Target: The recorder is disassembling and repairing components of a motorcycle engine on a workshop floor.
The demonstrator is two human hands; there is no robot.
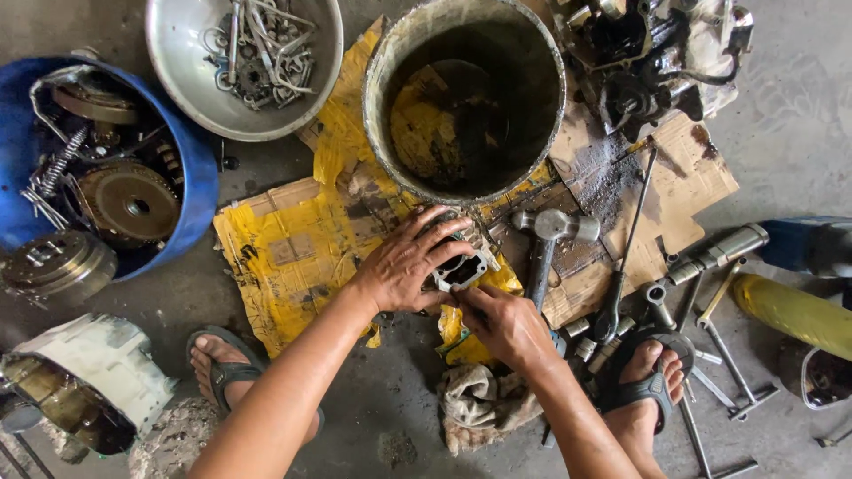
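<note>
Both hands work on one small grey metal gasket plate (pixel 461 271) with a rectangular opening: the left hand (pixel 404 263) pins it flat against the oil-stained yellow cardboard (pixel 293 257), and the right hand (pixel 506 324) is clenched just below it on something too hidden to name. The cleaning looks partway, judging by the grimy plate. Beyond the grip stands a dirty bucket (pixel 382 80); right of it lies a steel hammer (pixel 546 239), and below it a crumpled rag (pixel 479 404).

The person's arms are bare with no sleeves in view, the left hand (pixel 404 264) and right hand (pixel 506 324) are gloveless and smudged with dark grease, and each foot wears a dark grey rubber flip-flop with a thick strap.
</note>
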